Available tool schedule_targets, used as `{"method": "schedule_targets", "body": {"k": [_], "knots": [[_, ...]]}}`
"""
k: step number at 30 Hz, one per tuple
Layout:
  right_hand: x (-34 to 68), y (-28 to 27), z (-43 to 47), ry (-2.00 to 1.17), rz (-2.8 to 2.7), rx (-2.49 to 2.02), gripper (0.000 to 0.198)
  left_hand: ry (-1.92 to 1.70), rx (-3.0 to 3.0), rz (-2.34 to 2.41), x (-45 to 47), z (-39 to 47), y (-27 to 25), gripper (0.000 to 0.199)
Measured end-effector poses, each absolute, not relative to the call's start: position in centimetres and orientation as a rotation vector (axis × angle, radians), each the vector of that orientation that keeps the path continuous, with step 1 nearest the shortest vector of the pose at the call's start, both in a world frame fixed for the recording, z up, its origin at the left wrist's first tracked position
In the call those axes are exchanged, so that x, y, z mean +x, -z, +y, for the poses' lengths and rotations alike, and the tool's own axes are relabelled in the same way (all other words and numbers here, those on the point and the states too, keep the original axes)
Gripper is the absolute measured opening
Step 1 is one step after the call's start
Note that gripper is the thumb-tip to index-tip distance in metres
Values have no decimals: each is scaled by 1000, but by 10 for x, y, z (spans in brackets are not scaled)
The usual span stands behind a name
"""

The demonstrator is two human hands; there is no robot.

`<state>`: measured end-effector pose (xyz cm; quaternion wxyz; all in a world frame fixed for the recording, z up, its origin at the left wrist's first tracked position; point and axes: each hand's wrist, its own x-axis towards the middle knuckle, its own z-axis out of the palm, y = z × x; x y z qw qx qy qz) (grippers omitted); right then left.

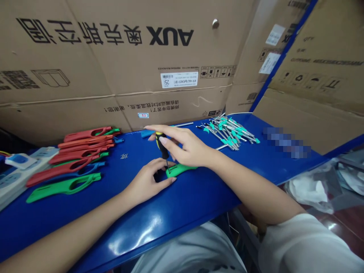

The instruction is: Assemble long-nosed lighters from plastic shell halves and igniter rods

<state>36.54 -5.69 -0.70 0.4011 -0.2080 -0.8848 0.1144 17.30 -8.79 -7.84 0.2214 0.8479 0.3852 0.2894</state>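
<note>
My right hand (182,142) is closed round the black and yellow handle of a screwdriver (162,146), which stands nearly upright. Its shaft points down at the near end of a green lighter (182,170) lying on the blue table. The lighter's far end passes behind my right wrist. My left hand (148,178) grips the lighter's left end, with the thumb on the near side and the fingers on the far side. Whether the screwdriver's tip sits on a screw is too small to tell.
Red, green and blue lighter casings (76,151) are stacked at the left, beside a white power strip (31,170). Tiny screws (124,156) lie between. Metal lighter tubes with teal parts (230,131) form a pile at right. Cardboard (113,83) walls the back.
</note>
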Motion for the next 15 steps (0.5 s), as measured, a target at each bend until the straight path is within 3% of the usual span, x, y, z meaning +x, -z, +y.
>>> {"method": "schedule_targets", "body": {"k": [3, 8, 12, 15], "knots": [[364, 8, -58, -409, -2246, -517, 38, -817, 2361, 1038, 171, -89, 81, 21], [366, 5, -61, -89, -2226, -597, 40, -853, 2341, 1029, 170, -90, 84, 23], [366, 2, -63, -484, -2252, -505, 42, -839, 2351, 988, 172, -92, 81, 23], [367, 4, -59, -371, -2175, -537, 37, -837, 2346, 990, 172, -94, 79, 32]]}}
